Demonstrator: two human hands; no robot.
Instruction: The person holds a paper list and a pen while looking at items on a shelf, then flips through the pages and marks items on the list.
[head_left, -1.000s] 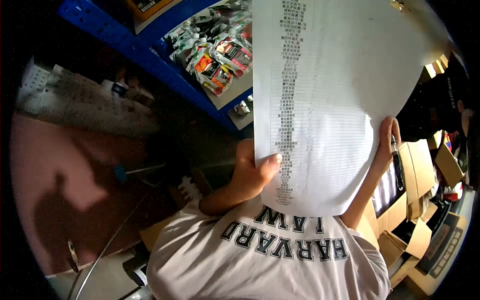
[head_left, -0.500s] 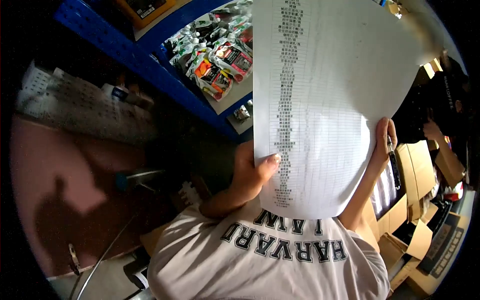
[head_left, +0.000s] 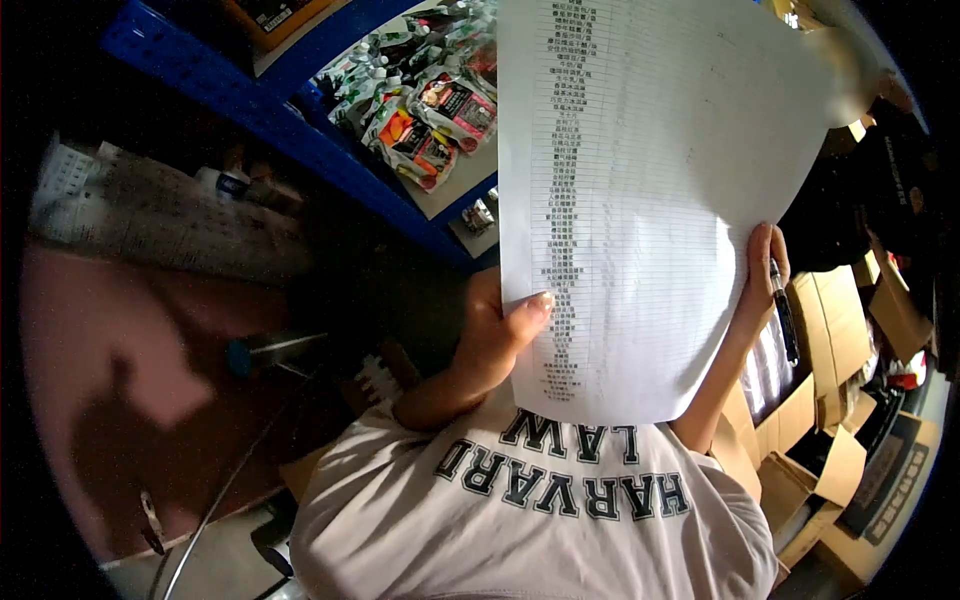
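A large white paper sheet (head_left: pixel 660 200), printed with a grid and a column of Chinese text at its left, is held up before me. My left hand (head_left: pixel 505 325) grips its lower left edge, thumb on the front and the fingers hidden behind. At the right edge, my right hand (head_left: pixel 768 265) is closed on the paper and also holds a black pen (head_left: pixel 785 318), which points downward. The sheet bends slightly and its lower edge hangs in front of my printed shirt.
Blue metal shelving (head_left: pixel 240 110) at upper left carries several pouches (head_left: pixel 415 145) with colourful labels. Opened cardboard boxes (head_left: pixel 825 320) crowd the right side. A person in dark clothing (head_left: pixel 885 180) is at the far right. A reddish-brown surface (head_left: pixel 120 330) lies at left.
The sheet and both hands sit slightly higher and further left in view. My grip on the paper and the pen looks the same. The person at right shows less of the arm.
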